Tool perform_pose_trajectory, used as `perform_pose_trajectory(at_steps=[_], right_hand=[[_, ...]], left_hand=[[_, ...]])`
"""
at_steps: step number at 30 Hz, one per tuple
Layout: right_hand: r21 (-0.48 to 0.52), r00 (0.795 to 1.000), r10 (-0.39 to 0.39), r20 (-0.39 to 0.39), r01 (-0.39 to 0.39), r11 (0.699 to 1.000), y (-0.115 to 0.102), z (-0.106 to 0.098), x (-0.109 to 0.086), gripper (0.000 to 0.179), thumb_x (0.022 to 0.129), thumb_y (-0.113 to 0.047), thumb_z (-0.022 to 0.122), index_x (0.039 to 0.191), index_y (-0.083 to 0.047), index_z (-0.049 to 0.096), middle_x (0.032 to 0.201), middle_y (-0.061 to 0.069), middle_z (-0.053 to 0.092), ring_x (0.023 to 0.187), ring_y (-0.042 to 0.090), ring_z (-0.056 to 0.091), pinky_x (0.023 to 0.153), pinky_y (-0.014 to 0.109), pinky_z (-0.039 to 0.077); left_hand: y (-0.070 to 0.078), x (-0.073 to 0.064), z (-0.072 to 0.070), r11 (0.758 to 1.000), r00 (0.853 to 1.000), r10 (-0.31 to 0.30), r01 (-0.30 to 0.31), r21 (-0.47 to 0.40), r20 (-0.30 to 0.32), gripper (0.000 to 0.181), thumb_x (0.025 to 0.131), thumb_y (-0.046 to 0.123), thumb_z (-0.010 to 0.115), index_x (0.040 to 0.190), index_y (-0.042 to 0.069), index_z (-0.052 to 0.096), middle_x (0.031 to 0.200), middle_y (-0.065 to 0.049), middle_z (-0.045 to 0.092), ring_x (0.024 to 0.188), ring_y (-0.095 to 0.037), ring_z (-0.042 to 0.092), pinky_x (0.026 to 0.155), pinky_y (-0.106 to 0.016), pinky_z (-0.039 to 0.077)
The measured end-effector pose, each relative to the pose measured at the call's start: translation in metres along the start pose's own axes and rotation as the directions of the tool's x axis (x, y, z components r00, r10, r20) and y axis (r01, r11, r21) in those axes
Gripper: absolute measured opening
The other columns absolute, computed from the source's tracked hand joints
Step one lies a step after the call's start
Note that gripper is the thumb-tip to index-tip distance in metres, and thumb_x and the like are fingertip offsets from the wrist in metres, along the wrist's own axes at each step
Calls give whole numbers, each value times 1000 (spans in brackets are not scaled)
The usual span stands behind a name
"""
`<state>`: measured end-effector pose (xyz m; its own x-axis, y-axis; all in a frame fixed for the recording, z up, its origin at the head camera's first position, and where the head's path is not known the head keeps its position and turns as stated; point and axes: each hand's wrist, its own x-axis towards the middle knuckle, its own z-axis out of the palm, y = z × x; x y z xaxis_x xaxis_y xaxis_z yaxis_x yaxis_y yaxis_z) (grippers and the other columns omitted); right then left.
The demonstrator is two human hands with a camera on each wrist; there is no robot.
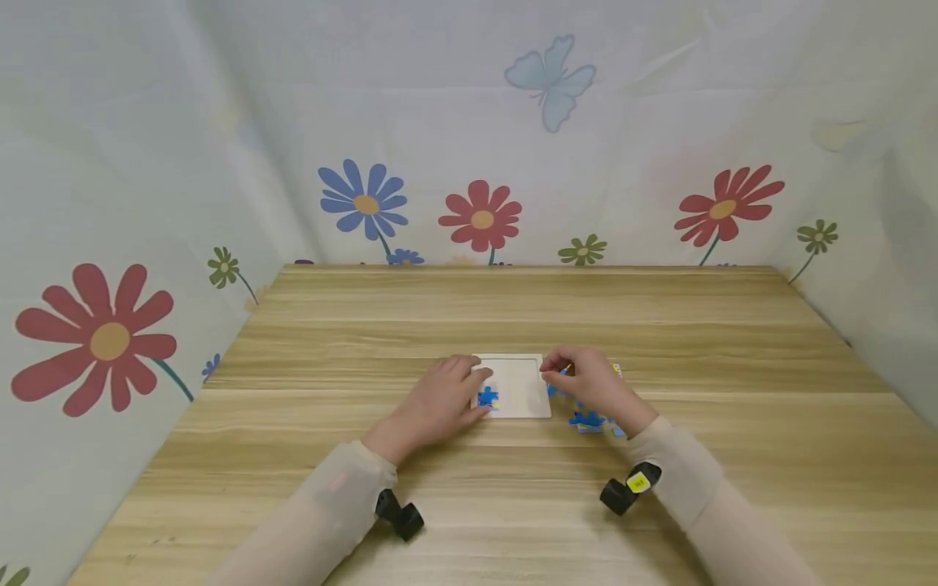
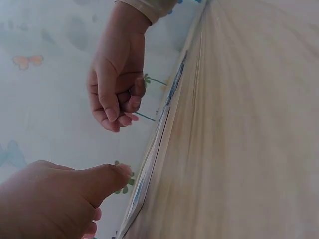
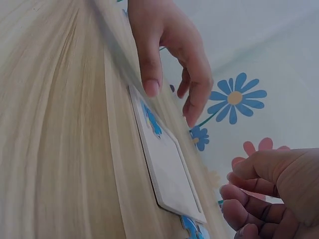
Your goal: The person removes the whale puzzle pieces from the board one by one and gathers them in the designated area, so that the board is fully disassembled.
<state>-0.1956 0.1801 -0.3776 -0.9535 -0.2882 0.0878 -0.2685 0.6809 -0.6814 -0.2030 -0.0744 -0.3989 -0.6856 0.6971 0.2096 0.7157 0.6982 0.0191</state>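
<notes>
A white puzzle tray [image 1: 520, 389] with a raised rim lies flat on the table. A few joined blue jigsaw pieces [image 1: 488, 397] sit in its near left corner. My left hand [image 1: 440, 399] is at the tray's left side, fingers relaxed and spread over the edge. In the right wrist view, that left hand [image 3: 174, 55] has its thumb and fingers apart with nothing between them. By the tray's right edge hovers my right hand [image 1: 589, 378], partly over loose jigsaw pieces [image 1: 589, 419]. The left wrist view shows the right hand [image 2: 117, 84] raised above the table, its fingers loosely curled and no piece visible in them.
The loose pieces form a scattered group right of the tray, some hidden under the right hand. A wood-grain table [image 1: 308, 342] spreads around everything. Behind it hangs a pale cloth [image 1: 440, 98] printed with flowers. Black wrist cameras [image 1: 399, 517] sit at both sleeves.
</notes>
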Motion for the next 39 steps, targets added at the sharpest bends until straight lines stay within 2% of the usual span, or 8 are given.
perform_pose_trajectory(at_steps=[9, 19, 25, 33, 39], right_hand=[[27, 999, -13, 33, 12, 1000, -11, 20, 15, 15, 91, -13, 63, 100, -2, 67, 91, 9, 68, 72, 15, 56, 64, 24, 47], [-10, 997, -8, 74, 9, 1000, -22, 40, 19, 12, 90, -15, 65, 98, -7, 68, 88, 5, 67, 73, 13, 56, 67, 25, 46], [-11, 995, -37, 91, 38, 999, -24, 49, 20, 13, 90, -14, 64, 98, -5, 67, 86, 5, 67, 75, 13, 57, 69, 26, 47], [-21, 997, -37, 67, 38, 999, -23, 60, 22, 13, 88, -13, 66, 98, -5, 69, 87, 5, 67, 79, 14, 59, 72, 28, 50], [-63, 998, -15, 65, 20, 998, -25, 65, 24, 16, 86, -15, 68, 101, -8, 70, 88, 4, 62, 77, 13, 55, 69, 27, 47]], left_hand=[[-12, 0, 7, 998, 999, -45, 45, -33, -11, 57, 86, 46, 67, 128, 9, 58, 130, -10, 56, 126, -27, 48, 109, -43, 37], [-18, -2, 11, 998, 1000, -21, 21, -58, -7, 53, 88, 48, 63, 124, 10, 59, 128, -8, 56, 126, -26, 49, 110, -44, 36], [-19, -3, 15, 996, 1000, -24, 24, -80, 7, 49, 89, 48, 63, 120, 10, 61, 128, -8, 57, 126, -26, 48, 109, -45, 36], [-19, -3, 17, 995, 999, -40, 42, -88, 26, 54, 89, 50, 61, 122, 7, 58, 131, -10, 57, 128, -27, 48, 110, -45, 36], [-21, -3, 17, 995, 999, -39, 40, -88, 21, 53, 89, 50, 61, 120, 7, 58, 133, -11, 56, 128, -28, 48, 110, -45, 35]])
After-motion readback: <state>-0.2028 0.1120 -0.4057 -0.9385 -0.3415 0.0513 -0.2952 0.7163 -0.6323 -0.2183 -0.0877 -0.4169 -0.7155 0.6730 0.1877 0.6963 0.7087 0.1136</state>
